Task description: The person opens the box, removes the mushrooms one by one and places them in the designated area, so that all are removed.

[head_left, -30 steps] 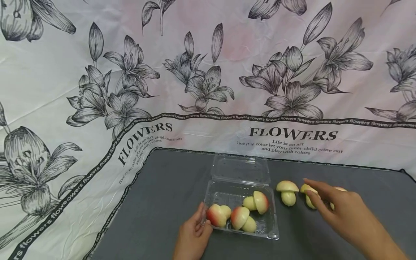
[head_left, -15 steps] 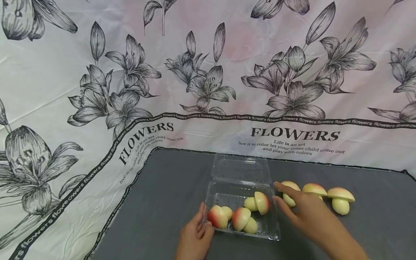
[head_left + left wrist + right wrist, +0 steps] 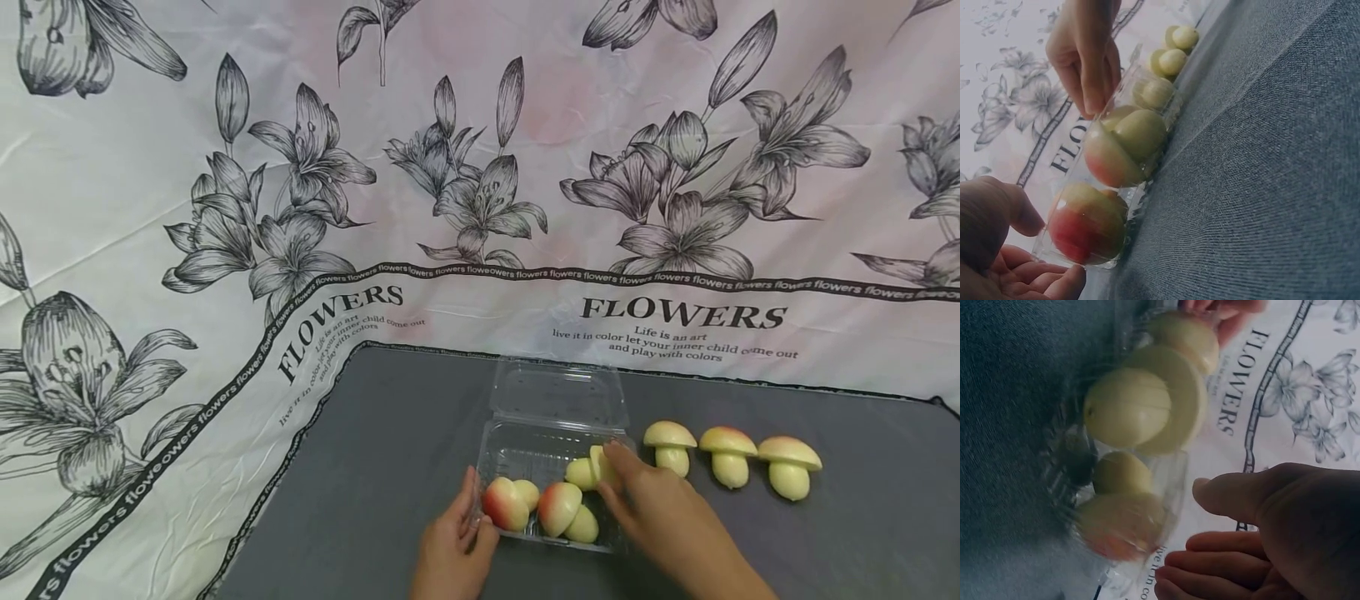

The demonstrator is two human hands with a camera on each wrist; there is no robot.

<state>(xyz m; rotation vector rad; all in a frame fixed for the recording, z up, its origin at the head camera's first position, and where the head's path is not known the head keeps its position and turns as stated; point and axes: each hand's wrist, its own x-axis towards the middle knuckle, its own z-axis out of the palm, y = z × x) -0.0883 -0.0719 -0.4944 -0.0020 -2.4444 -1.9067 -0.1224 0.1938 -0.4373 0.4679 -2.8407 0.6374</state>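
Observation:
A clear plastic box (image 3: 525, 429) lies with its lid flipped back on the grey surface. My left hand (image 3: 455, 546) holds its left edge between thumb and fingers. Inside are a red-capped mushroom shape (image 3: 506, 503) at front left, a second red-capped one (image 3: 559, 508) near the front middle, and a third mushroom shape (image 3: 581, 473) at right. My right hand (image 3: 667, 512) reaches over the right wall and partly covers the third one's cap. In the right wrist view, the right thumb (image 3: 1229, 495) and fingers stand apart, nothing visible between them.
Three pale yellow mushroom shapes (image 3: 728, 457) stand in a row right of the box. Behind the table hangs a white cloth (image 3: 480, 308) printed with flowers and lettering. The raised box lid (image 3: 558, 392) stretches toward it.
My right hand has moved left from above the row of mushroom shapes to the right side of the box, uncovering the row. The left hand stays at the box edge.

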